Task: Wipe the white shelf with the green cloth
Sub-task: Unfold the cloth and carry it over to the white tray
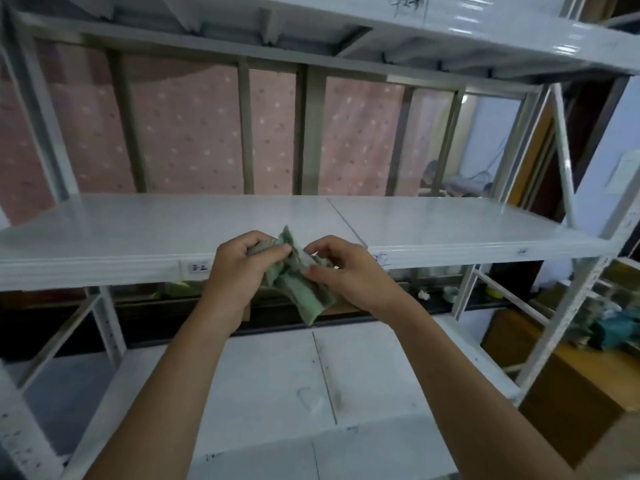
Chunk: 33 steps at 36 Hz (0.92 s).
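Note:
A crumpled green cloth (300,285) hangs in the air just in front of the front edge of the middle white shelf (138,223). My left hand (239,271) grips its left part, fingers curled round the bunched fabric. My right hand (341,271) pinches its right part between thumb and fingers. The lower end of the cloth dangles below both hands. The cloth does not touch the shelf surface.
A lower white shelf (277,382) with a centre seam lies beneath my arms. An upper shelf (450,32) runs overhead. White metal uprights (562,157) and braces frame both sides. A wooden cabinet (571,386) with clutter stands at the right. Pink dotted fabric (194,133) hangs behind.

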Motion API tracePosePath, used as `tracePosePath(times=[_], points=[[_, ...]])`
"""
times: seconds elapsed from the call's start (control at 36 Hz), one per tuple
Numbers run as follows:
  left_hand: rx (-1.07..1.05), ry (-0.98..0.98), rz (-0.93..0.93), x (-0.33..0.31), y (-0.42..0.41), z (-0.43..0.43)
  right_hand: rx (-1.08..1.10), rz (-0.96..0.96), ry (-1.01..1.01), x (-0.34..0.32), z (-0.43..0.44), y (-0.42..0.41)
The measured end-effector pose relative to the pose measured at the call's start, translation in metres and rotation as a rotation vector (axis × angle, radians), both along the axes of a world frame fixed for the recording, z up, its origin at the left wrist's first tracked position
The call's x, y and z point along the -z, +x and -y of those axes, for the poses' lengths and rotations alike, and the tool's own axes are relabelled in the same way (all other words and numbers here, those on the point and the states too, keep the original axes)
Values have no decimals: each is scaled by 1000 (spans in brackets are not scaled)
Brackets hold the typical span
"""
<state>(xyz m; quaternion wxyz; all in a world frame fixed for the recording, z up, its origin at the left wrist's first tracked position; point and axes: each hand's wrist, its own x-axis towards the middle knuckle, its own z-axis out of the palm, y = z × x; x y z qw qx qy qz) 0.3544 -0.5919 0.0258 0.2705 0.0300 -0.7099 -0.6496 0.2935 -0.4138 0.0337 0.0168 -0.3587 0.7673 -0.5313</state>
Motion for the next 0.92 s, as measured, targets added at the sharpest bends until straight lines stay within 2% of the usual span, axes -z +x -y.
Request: tracePosePath(times=[0.17, 0.31, 0.39, 0.44, 0.56, 0.72, 0.83, 0.92], points=[[58, 86, 68, -9, -12, -50, 41, 40, -87, -9, -53, -10], [-30, -51, -13, -25, -30, -80, -11, 204, -247, -9, -84, -23], [-52, -179, -107, -32, -43, -94, -114, 345, -247, 0, -100, -34], [-50, -174, -156, -37, -53, -99, -161, 439, -237, 8, -106, -45], [-33, 80, -153, -42, -78, -100, -271, 593, -391, 16, -115, -69], [-13, 334, -21, -36, -125, -104, -183, 347, -379, 7, -112, -104], [62, 528, -4, -38, -151, -114, 61, 158, -347, -8, -111, -130], [116, 606, -9, -37, -168, -123, 166, 226, -416, -16, -114, -152]])
